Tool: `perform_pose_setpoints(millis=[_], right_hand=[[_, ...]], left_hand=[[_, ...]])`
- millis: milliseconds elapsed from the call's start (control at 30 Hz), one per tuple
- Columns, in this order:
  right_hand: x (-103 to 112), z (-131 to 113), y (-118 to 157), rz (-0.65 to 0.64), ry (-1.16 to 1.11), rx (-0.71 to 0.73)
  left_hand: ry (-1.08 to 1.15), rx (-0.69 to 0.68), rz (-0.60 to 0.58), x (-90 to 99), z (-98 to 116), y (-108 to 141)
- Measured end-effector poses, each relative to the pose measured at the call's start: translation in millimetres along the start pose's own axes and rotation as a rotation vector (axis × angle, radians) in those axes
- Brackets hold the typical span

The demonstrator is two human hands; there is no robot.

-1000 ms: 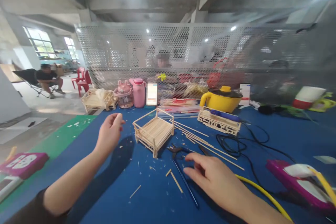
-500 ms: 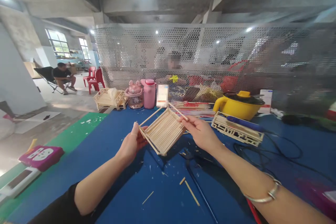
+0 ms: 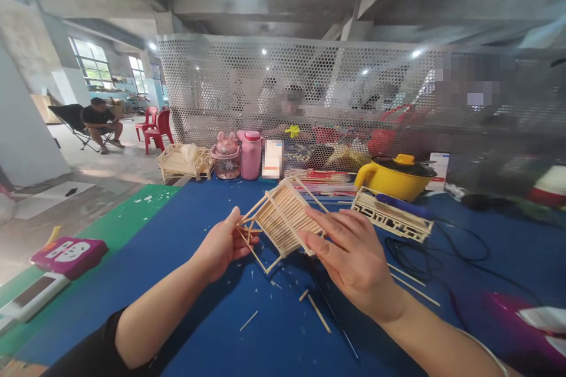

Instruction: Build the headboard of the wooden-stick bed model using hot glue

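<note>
A small frame of pale wooden sticks [image 3: 289,218], with a slatted panel and thin bars around it, is held tilted above the blue table. My left hand [image 3: 225,242] grips its left corner, thumb on top and fingers behind. My right hand [image 3: 354,253] is closed on its right side, fingers reaching over the slats and the edge bar. Under the frame, a dark thin tool [image 3: 342,330] lies partly hidden on the table. Near it are a short stick [image 3: 319,312] and a thin sliver [image 3: 249,321].
Behind stand a pink bottle [image 3: 250,156], a pink jar [image 3: 226,159], a yellow pot [image 3: 395,178] and stick frames [image 3: 186,162]. A purple power strip [image 3: 69,256] lies left; cables are at right. People sit beyond and behind the perforated screen [image 3: 221,88].
The frame has turned, showing a bar across the slats and more of its left side. My right hand has come lower and nearer over its right side. Two sticks now show at right.
</note>
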State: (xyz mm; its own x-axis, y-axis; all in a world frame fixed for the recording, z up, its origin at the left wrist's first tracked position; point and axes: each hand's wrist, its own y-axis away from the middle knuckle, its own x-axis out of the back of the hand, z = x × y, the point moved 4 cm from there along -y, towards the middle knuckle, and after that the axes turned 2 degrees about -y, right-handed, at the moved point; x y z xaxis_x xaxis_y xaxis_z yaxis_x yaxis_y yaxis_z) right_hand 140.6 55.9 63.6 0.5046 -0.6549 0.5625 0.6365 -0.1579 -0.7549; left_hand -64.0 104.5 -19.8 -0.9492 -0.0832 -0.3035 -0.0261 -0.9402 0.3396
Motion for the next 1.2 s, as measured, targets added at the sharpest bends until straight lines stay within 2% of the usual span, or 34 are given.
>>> perform_pose_setpoints(millis=[100,167,300,567,733,867,967,1067,1133,1200], right_hand=[[0.3,0.3,1.9,0.015,-0.002,-0.020],[1.2,-1.5,1.5,0.035,-0.021,-0.038],[0.8,-10.7,0.0,0.037,-0.061,-0.035],[-2.1,-27.8,-5.9,0.013,-0.072,-0.005],[0.3,-30.1,-11.0,0.050,-0.076,-0.009],[-1.7,-21.3,-12.9,0.097,-0.121,-0.063],[-8.5,-6.1,-12.6,0.146,-0.219,-0.202],[-19.5,16.4,-9.8,0.193,-0.349,-0.445],[-29.9,35.6,-5.8,0.205,-0.496,-0.673],[-46.2,55.3,1.4,0.162,-0.738,-0.964]], left_hand=[[0.045,-0.013,-0.099,-3.2,2.6,3.8],[0.019,-0.098,-0.127,-4.9,3.1,3.0],[-0.067,-0.239,-0.020,-4.5,-2.5,-5.3],[-0.032,-0.256,0.087,0.1,-3.7,-11.6],[-0.017,-0.248,0.094,0.9,3.4,-7.8],[-0.041,-0.253,0.071,6.5,19.8,0.9],[-0.161,-0.354,0.067,12.4,35.8,11.1],[-0.326,-0.482,0.010,13.3,44.2,17.2],[-0.382,-0.508,-0.016,13.5,44.0,16.4],[-0.448,-0.552,0.010,14.3,44.4,14.9]])
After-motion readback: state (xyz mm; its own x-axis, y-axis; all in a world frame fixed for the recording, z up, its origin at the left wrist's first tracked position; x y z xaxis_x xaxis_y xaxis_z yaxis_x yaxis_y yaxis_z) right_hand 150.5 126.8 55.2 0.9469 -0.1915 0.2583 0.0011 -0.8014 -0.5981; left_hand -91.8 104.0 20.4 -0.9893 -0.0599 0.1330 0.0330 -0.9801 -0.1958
